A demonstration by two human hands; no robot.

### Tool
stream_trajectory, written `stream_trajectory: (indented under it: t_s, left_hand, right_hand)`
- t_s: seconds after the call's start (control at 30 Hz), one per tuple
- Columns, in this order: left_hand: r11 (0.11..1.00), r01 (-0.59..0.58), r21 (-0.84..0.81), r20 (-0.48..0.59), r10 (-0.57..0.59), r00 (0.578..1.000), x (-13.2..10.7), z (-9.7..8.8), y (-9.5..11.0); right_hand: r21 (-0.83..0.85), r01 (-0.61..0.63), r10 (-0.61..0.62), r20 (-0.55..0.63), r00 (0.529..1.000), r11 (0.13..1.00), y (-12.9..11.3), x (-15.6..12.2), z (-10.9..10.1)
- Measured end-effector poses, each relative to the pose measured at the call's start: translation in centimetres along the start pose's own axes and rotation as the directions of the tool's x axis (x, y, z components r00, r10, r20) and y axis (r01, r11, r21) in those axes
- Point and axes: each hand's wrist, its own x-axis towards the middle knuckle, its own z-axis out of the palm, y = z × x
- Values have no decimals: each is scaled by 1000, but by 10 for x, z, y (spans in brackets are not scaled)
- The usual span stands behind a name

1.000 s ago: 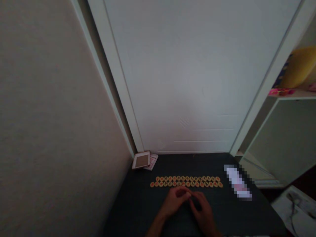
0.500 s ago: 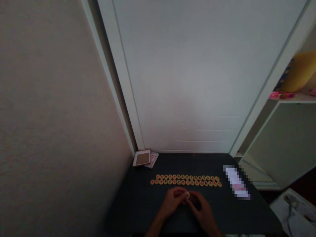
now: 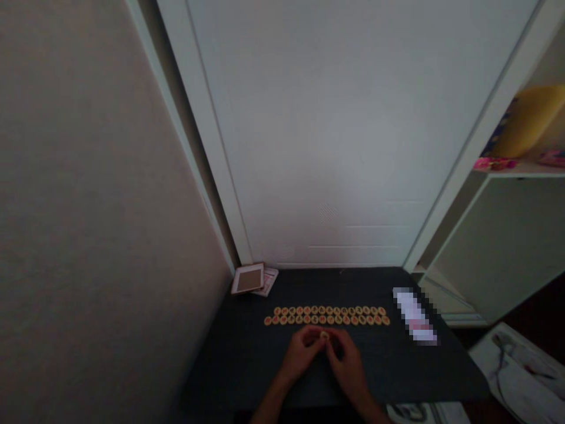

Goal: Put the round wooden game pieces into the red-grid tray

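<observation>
Two rows of small round wooden game pieces (image 3: 326, 315) with red and dark marks lie across a dark table (image 3: 247, 365). Just in front of the rows, my left hand (image 3: 302, 355) and my right hand (image 3: 348, 360) meet with fingers curled together. Between their fingertips a small pale round piece (image 3: 324, 335) shows. Both hands pinch around it; the dim light hides which fingers bear it.
A brown-faced box with a white rim (image 3: 248, 278) lies on a red-printed sheet (image 3: 268, 282) at the table's back left corner. A blurred white object (image 3: 415, 315) is at the right. A wall stands left, a white door behind, shelves (image 3: 521, 171) right.
My hands have drawn closer together and slid a little toward the rows. The pale piece now shows between the fingertips. The view shifted slightly.
</observation>
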Motion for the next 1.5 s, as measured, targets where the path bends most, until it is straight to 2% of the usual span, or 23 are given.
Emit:
stream_trajectory:
  t_s: [0.17,0.37,0.57,0.8,1.23,1.5]
  left_hand:
    - [1000,10,5,-43,-10,999,-2,-5,-3]
    - [999,48,2,-92,-47,995,-1,5,-11]
    - [998,64,-15,-60,-65,996,-1,11,-16]
    - [999,34,-7,-46,-35,998,0,9,-19]
    - [997,74,-14,18,-74,997,0,4,-14]
    - [998,59,-21,-21,-60,998,4,9,-8]
  right_hand:
    - [21,-11,11,11,1000,1000,-3,-1,6]
    - [25,-42,42,20,999,999,13,-10,-3]
    - [50,-107,110,-57,992,993,17,-13,-6]
    - [49,-97,100,-44,994,994,19,-7,-2]
    - [81,-118,121,-43,992,990,15,-8,-1]
    - [100,-121,126,-52,991,988,15,-4,-2]
